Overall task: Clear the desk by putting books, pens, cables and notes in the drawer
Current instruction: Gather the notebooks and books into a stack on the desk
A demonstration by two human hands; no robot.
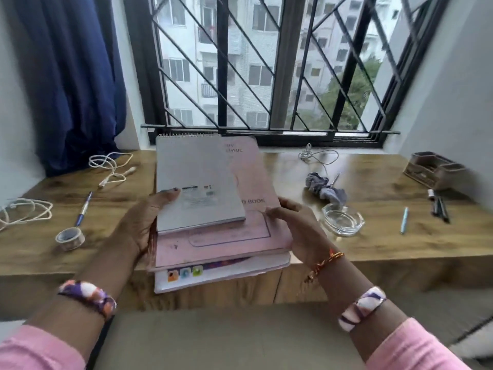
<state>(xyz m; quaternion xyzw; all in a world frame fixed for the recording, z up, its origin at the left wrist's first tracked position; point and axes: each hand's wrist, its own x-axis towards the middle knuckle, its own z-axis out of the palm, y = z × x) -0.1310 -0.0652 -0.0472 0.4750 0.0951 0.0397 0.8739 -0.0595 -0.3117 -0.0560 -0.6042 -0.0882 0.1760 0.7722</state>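
I hold a stack of books above the front edge of the wooden desk (400, 241). A white spiral notepad (197, 180) lies on top, a pink record book (256, 188) under it, and a white book with coloured icons (202, 276) at the bottom. My left hand (144, 222) grips the stack's left side, thumb on the notepad. My right hand (298, 228) grips the right side, thumb on the pink cover. On the desk lie a blue pen (84, 208), a light blue pen (404, 223), dark pens (438, 206) and white cables (110, 165) (25, 213) (317, 156). No drawer is visible.
A tape roll (70, 238) sits at the left. A glass ashtray (342, 220) and a crumpled grey cloth (326, 189) lie right of the books. A brown desk organiser (433, 169) stands far right. A barred window (266, 70) and a blue curtain (72, 81) are behind.
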